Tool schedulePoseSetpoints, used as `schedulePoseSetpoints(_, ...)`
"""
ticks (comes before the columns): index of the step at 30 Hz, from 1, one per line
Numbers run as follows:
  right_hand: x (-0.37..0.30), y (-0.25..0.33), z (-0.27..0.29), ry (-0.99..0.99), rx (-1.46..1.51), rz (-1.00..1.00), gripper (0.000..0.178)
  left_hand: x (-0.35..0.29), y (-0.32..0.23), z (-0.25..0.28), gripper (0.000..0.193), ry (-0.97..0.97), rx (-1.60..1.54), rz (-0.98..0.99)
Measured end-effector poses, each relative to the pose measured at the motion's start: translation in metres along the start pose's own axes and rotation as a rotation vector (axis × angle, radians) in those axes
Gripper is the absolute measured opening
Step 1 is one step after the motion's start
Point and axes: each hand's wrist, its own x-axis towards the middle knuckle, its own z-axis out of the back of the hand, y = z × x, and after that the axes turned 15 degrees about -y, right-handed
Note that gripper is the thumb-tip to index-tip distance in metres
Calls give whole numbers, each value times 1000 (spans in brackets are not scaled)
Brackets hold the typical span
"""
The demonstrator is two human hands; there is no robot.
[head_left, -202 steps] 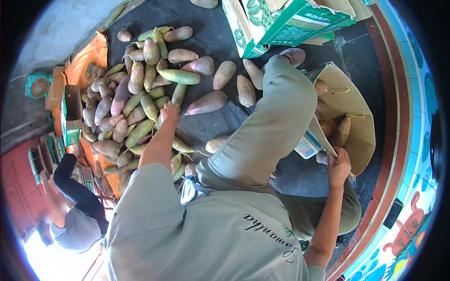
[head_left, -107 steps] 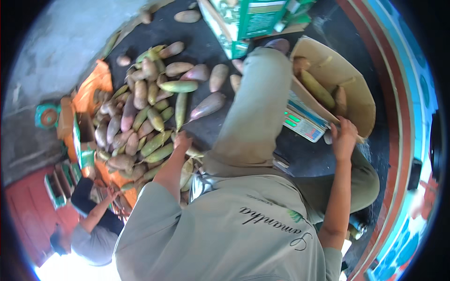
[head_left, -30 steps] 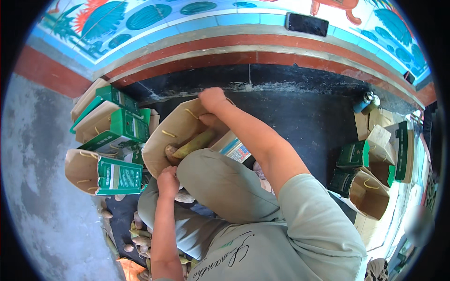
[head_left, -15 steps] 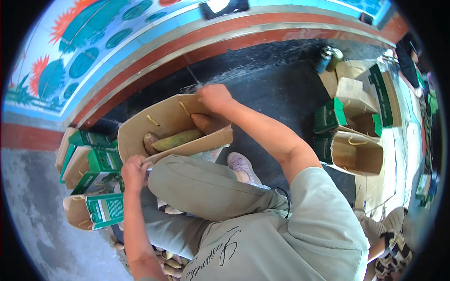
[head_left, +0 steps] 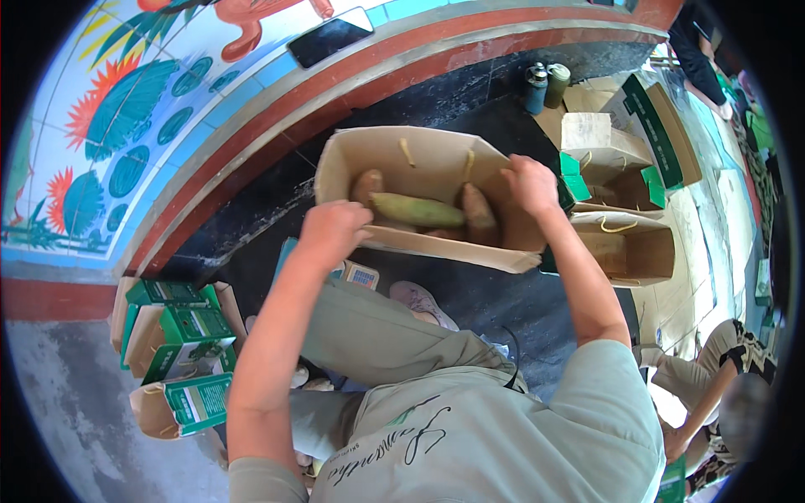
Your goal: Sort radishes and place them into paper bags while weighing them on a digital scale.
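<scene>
An open brown cardboard box (head_left: 440,176) with yellow cord handles is held between my hands. My left hand (head_left: 334,230) is closed on its near left rim. My right hand (head_left: 532,184) grips the rim at the right end. Inside lie a long greenish-yellow piece that looks like an ear of corn in its husk (head_left: 417,210) and several sweet potatoes. One sweet potato (head_left: 479,215) leans at the right, another (head_left: 366,186) at the left. Below the box, a scale with a keypad (head_left: 360,275) shows beside my knee, partly hidden.
Open green-and-brown boxes stand at the right (head_left: 629,251) and left (head_left: 199,334). Two bottles (head_left: 537,88) stand by the wall. A phone (head_left: 329,40) rests on the tiled ledge. Loose produce lies beneath my legs. At the lower right sits another person (head_left: 704,402).
The box has moved right and away from my knee, uncovering the scale. Both hands moved with it, the right now at its right end. My view has shifted too.
</scene>
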Motion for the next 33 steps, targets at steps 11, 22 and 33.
schedulePoseSetpoints(11, -77, -59, 3, 84, -161, -136, 16, -9, -32, -103, 13, 50, -164, 3)
schedulePoseSetpoints(22, -181, -103, 45, 184, -285, -339, 16, -6, -92, -143, 15, 74, -292, -277)
schedulePoseSetpoints(33, -347, -205, 138, 352, -663, -692, 22, 21, -142, -99, 14, -26, -555, -310)
